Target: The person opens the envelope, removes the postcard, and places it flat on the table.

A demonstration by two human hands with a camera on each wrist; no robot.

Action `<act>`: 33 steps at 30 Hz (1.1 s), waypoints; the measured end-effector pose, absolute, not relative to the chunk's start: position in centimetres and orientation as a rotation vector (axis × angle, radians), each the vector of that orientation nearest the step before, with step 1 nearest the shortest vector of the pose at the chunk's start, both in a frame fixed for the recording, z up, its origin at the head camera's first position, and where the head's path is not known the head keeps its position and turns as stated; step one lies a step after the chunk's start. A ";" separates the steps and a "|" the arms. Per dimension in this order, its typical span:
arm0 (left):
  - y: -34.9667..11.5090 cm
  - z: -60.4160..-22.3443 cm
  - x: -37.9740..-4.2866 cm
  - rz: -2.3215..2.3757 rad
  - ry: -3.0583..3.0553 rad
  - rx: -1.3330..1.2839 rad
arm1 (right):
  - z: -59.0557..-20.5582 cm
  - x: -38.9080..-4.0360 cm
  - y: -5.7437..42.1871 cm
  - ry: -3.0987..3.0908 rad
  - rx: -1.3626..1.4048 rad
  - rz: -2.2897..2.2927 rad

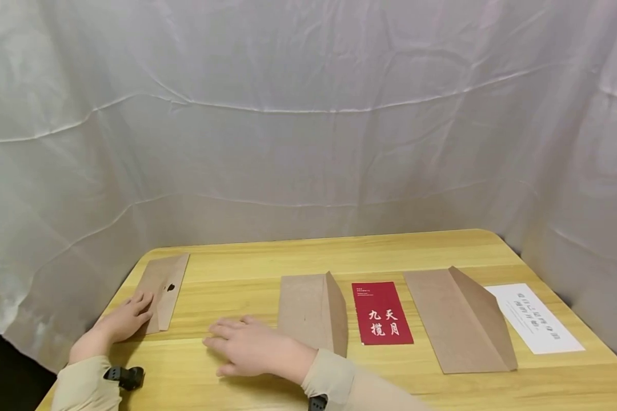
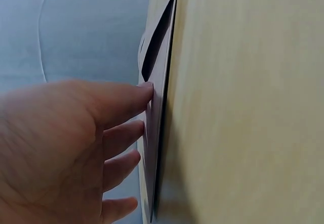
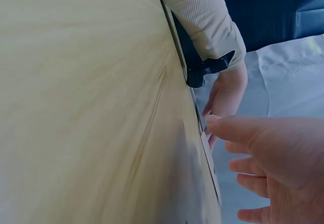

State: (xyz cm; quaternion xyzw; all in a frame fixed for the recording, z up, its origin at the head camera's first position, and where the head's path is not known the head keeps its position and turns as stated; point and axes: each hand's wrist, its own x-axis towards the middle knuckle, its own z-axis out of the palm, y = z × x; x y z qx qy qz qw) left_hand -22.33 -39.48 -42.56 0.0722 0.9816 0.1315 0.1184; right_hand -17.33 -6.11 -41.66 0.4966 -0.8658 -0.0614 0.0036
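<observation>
A brown paper envelope with a small black mark lies at the table's left edge. My left hand rests on its near part, fingers loosely extended; in the left wrist view the thumb tip touches the envelope, and a flap stands slightly raised at its far end. Palm down and fingers apart, my right hand is over the middle-left of the table and holds nothing. Its forearm crosses the near part of a second brown envelope, whose flap is open to the right.
Right of that envelope lies a red card with white characters. Beyond it comes a third brown envelope, flap open, which overlaps a white printed card. A pale curtain hangs around the wooden table.
</observation>
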 end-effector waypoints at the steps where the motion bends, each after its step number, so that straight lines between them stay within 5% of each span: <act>1: -39.5 -42.5 -22.3 0.393 2.862 0.202 | -41.7 -17.4 -6.4 -2.724 1.555 -0.192; 33: -36.8 -41.9 -19.2 0.326 2.862 0.250 | -42.7 -18.0 -13.5 -2.929 1.455 -0.259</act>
